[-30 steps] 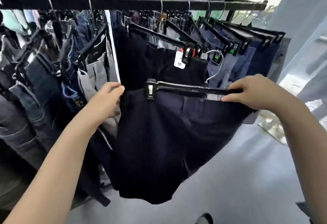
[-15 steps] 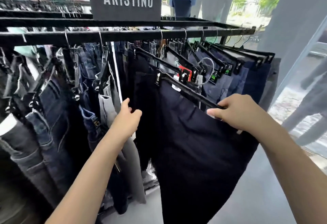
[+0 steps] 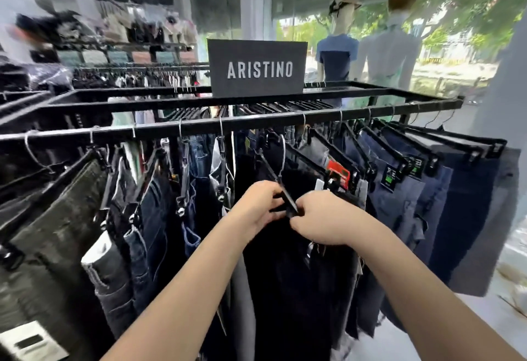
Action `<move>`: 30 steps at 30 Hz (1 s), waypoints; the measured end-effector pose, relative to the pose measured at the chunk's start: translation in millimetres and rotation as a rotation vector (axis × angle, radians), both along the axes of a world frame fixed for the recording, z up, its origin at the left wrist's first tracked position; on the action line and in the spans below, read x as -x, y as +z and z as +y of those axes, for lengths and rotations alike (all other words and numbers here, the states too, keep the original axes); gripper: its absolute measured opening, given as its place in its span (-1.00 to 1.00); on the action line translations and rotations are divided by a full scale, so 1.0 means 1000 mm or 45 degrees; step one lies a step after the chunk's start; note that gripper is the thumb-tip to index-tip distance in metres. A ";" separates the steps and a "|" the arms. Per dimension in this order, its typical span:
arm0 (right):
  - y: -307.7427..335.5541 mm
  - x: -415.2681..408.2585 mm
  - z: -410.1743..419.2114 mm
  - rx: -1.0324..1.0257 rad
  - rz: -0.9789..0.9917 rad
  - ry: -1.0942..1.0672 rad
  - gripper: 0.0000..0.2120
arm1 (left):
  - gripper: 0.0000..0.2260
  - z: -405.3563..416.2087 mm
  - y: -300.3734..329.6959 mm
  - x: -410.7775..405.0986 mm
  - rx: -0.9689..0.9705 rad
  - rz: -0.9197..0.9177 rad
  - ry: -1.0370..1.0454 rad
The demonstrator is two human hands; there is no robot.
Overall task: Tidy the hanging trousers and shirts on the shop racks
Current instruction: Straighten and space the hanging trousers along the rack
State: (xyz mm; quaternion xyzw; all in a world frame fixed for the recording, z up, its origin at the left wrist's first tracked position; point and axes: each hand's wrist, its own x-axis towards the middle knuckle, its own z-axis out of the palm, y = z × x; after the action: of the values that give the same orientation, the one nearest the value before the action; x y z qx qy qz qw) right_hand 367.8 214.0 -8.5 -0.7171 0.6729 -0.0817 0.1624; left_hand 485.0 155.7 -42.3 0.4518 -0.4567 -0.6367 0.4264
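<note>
Dark trousers point(image 3: 288, 261), carried low a second ago, are now hung on the rail point(image 3: 199, 126) at frame centre; their hanger point(image 3: 285, 195) is pinched by left hand point(image 3: 256, 206) and right hand point(image 3: 322, 218), so straightening remains.

Dark navy trousers point(image 3: 296, 275) hang at the lower centre of the frame, clipped to a black hanger point(image 3: 278, 182) whose wire hook rises toward the black rack rail point(image 3: 256, 122) spanning the middle. Denim jeans point(image 3: 154, 218) crowd the rail to the left; blue trousers point(image 3: 462, 218) with tags hang in a row to the right.
</note>
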 end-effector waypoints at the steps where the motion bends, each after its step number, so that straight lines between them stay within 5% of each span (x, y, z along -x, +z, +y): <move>1: 0.003 -0.004 -0.006 0.012 -0.025 0.002 -0.81 | -0.77 -0.005 0.008 0.000 0.008 -0.053 0.024; 9: 0.023 -0.018 -0.066 0.165 -0.182 -0.114 -0.79 | -0.81 -0.044 0.066 0.000 0.618 -1.389 0.189; 15: 0.021 -0.011 -0.097 0.196 -0.376 -0.157 -0.74 | -0.62 -0.081 0.078 -0.003 1.454 -1.606 0.474; 20: 0.016 -0.011 -0.114 0.201 -0.358 -0.072 -0.83 | -0.49 -0.119 0.070 -0.008 1.308 -1.964 0.280; 25: -0.008 -0.013 -0.123 0.123 -0.290 0.007 -0.84 | -0.44 -0.124 0.053 -0.012 1.429 -1.768 0.521; 30: -0.016 -0.005 -0.125 0.158 -0.270 0.023 -0.86 | -0.34 -0.121 0.051 -0.008 1.447 -1.932 0.428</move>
State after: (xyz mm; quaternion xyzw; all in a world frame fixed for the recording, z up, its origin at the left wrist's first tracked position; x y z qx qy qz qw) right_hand 373.2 89.1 -24.4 -0.7193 0.6390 -0.1970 0.1885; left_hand 493.4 35.1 8.3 0.5290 -0.7804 0.2109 0.2583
